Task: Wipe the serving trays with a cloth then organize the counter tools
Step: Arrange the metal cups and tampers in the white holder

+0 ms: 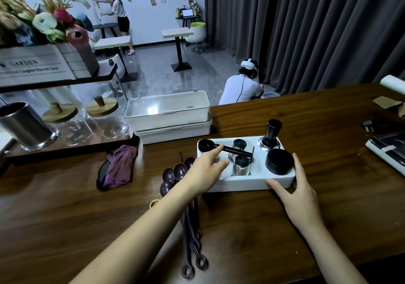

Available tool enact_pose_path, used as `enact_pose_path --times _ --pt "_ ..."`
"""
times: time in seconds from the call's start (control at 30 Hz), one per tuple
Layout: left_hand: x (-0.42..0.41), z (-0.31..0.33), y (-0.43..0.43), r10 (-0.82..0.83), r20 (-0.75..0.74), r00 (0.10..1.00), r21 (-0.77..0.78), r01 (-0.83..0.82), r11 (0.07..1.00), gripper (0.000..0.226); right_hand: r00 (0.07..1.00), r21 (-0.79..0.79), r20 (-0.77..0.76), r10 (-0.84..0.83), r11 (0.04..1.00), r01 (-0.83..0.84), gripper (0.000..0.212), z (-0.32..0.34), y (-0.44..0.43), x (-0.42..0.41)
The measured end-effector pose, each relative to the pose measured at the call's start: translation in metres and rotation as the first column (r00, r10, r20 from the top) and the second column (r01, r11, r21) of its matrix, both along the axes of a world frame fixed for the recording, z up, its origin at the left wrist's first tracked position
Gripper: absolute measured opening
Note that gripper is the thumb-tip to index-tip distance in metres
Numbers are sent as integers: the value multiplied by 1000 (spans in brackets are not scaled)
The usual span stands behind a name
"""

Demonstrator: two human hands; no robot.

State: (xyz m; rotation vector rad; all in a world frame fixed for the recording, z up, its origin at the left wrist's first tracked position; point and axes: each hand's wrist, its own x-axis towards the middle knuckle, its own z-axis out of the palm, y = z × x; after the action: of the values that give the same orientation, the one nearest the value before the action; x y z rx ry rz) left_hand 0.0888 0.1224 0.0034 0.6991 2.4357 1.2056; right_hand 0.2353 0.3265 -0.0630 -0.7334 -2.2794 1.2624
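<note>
The black scoop (206,145) lies left-to-right across the white tray's (241,185) far-left part, just beyond the left hand's (201,172) loosely spread, empty fingers. The right hand (300,196), fingers straight, braces the tray's near-right corner.

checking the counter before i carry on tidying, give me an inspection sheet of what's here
surface: dark wooden counter.
job's things: white tray holding a tamper, a black round lid, two steel cups and a black scoop lying across them; purple cloth crumpled to its left; measuring spoons partly under the left forearm.
clutter: stacked white lidded boxes, glass jars, steel canister, plug adapter.
hands: left hand over the tray, fingers by the scoop handle; right hand spread on the tray's near right corner.
cables: black cable down the back of a crouching person beyond the counter.
surroundings: dark curtain, café tables, another person at the far wall.
</note>
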Motion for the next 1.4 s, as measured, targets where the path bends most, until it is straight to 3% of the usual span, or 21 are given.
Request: enact_pose_path --times 0.17,0.3,0.5,0.77,1.03,1.27,1.4 --pt "-1 0 -1 -115 -229 967 -191 71 979 66 1000 2 1 1 1000 -1 99 2 -1 1" --pt "-10 -4 1 -168 -307 937 -272 83 959 70 1000 -4 -1 1 1000 -1 98 3 -1 2" --pt "-27 -9 3 -163 -416 894 -241 65 968 58 1000 0 7 -3 1000 3 99 4 -1 1" --pt "-54 -32 7 -242 -638 731 -221 128 967 29 1000 3 13 -22 1000 22 95 3 -2 0" --pt "-56 -32 13 -158 -625 765 -182 54 982 17 994 -31 78 -75 997 77 99 2 -2 0" --pt "-30 -33 -17 -108 -416 903 -128 59 990 54 994 -22 56 -93 995 94 86 10 -8 -2" --pt "-4 -40 -39 -75 -412 908 -293 -55 954 83 996 -30 55 -64 997 66 86 8 -6 -3"
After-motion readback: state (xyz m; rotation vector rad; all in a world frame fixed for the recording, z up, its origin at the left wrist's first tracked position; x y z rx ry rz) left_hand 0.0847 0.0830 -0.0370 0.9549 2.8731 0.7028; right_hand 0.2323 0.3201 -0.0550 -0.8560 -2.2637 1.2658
